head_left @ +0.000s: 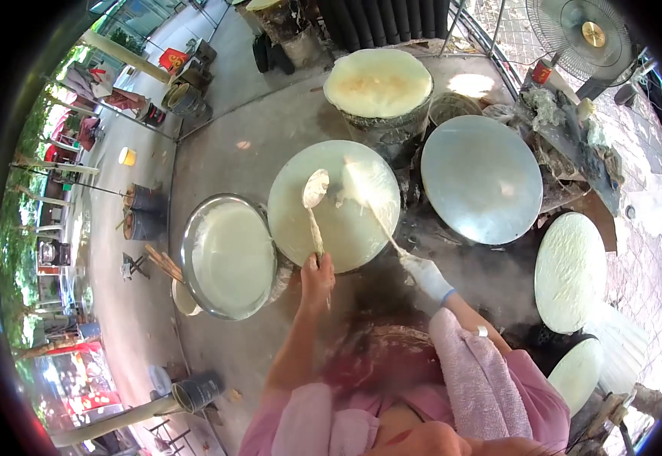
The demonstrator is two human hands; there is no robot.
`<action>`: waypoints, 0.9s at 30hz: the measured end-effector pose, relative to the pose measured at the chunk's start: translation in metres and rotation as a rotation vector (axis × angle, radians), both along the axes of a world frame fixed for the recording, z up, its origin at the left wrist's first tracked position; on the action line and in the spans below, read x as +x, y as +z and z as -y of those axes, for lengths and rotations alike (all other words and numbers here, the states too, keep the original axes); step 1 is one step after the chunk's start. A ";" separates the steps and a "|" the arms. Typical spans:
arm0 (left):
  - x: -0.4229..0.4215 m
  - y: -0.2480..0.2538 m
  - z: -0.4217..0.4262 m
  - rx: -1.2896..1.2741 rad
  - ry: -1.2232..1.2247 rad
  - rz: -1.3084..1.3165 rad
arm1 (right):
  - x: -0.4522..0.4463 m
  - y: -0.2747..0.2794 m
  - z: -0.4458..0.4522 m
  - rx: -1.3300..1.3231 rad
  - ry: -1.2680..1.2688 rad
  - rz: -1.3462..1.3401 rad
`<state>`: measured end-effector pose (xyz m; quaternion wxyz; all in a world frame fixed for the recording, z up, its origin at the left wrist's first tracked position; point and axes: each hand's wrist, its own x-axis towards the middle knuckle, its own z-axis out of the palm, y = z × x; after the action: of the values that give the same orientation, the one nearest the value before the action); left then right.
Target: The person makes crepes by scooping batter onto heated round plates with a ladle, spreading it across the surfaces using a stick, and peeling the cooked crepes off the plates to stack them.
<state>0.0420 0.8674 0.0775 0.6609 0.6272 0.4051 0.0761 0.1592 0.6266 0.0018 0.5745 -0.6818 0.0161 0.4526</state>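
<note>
My bare left hand (317,275) is closed round the handle of a batter-coated ladle (315,190), whose bowl hangs over the left half of a round griddle (300,235). On my right hand (425,278) is a white glove, and its fingers grip a thin stick (384,226) at the griddle's near right edge. The stick's far end reaches a pale, wet patch of batter (361,181) on the griddle. Left of the griddle, a steel basin (228,254) holds pale batter.
A bare round plate (483,178) stands right of the griddle. Behind is a drum topped with a pale round sheet (379,82). Pale round sheets lie at the right (571,272) and lower right (576,374). A fan (583,34) stands at the back right.
</note>
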 end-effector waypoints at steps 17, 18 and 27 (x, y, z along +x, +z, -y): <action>0.077 -0.048 -0.144 -0.229 -0.503 0.043 | -0.152 -0.007 -0.058 -0.176 -0.519 0.132; 0.071 -0.046 -0.142 -0.285 -0.483 0.015 | -0.164 -0.006 -0.077 -0.251 -0.448 0.005; 0.001 -0.053 -0.130 -0.767 -0.111 -0.003 | -0.163 -0.011 -0.125 -0.034 -0.578 0.031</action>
<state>0.0431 0.9976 0.0250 0.8499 0.3557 0.3704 -0.1178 -0.0040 0.7519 -0.0097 0.6684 -0.6652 0.2086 0.2593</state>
